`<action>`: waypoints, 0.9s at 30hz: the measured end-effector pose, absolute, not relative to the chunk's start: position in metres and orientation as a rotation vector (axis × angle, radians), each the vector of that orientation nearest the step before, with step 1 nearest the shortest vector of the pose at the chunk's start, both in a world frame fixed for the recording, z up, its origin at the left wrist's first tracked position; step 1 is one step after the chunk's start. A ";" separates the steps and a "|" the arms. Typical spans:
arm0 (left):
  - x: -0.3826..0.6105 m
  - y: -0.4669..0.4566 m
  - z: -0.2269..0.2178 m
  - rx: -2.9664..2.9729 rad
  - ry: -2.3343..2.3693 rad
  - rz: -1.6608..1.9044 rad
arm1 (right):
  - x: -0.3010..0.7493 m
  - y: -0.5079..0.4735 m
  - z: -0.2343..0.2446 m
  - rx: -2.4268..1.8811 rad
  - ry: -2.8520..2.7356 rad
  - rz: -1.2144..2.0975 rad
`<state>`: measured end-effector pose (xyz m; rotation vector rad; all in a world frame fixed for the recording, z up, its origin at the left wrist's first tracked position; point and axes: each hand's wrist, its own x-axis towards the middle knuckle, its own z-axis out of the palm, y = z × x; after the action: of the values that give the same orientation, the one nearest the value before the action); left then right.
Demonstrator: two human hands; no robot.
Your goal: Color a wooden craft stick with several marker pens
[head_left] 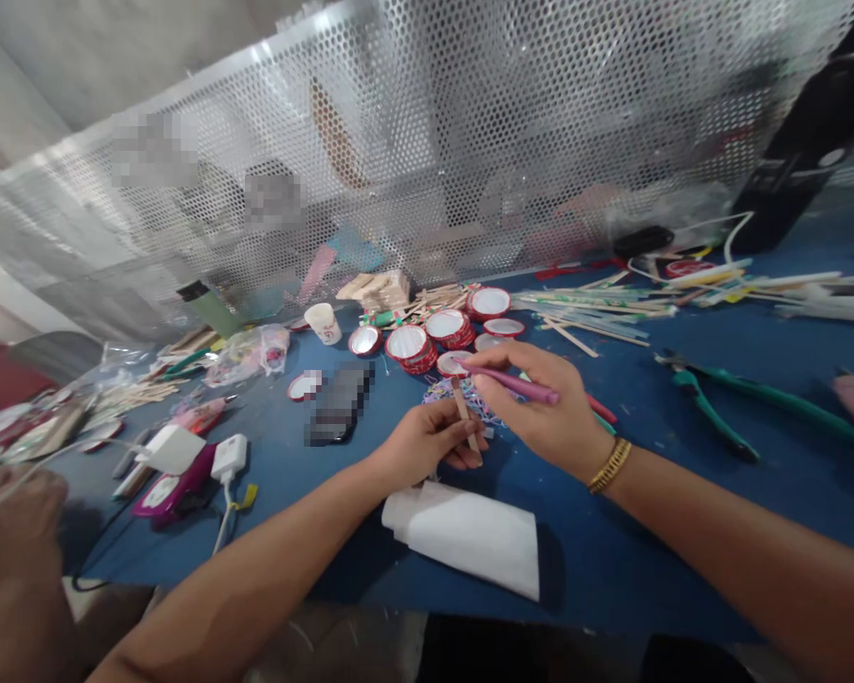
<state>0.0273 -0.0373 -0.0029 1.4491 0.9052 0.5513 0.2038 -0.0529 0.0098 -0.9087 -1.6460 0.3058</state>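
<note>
My left hand (427,441) pinches a short wooden craft stick (463,408), held upright just above the blue table (633,541). My right hand (541,408), with a gold bangle at the wrist, grips a pink pen (516,384) whose tip points left toward the top of the stick. A white tube (466,536) lies on the table right below my hands. Under the hands lies a small tangle of coloured bands (448,391).
Several red-rimmed round lids (427,341) and piles of wooden sticks (598,304) sit behind my hands. Green-handled pliers (726,408) lie to the right, white chargers (199,455) to the left, a paper cup (325,323) farther back. A perforated metal screen (470,142) bounds the far edge.
</note>
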 end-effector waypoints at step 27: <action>0.027 -0.036 -0.003 1.423 0.909 0.559 | 0.212 -0.069 0.018 -1.065 -1.587 0.487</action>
<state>0.0267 -0.0361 -0.0030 1.4230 0.9087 0.5591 0.2125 -0.0691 0.0183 -1.0650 -1.5869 0.4868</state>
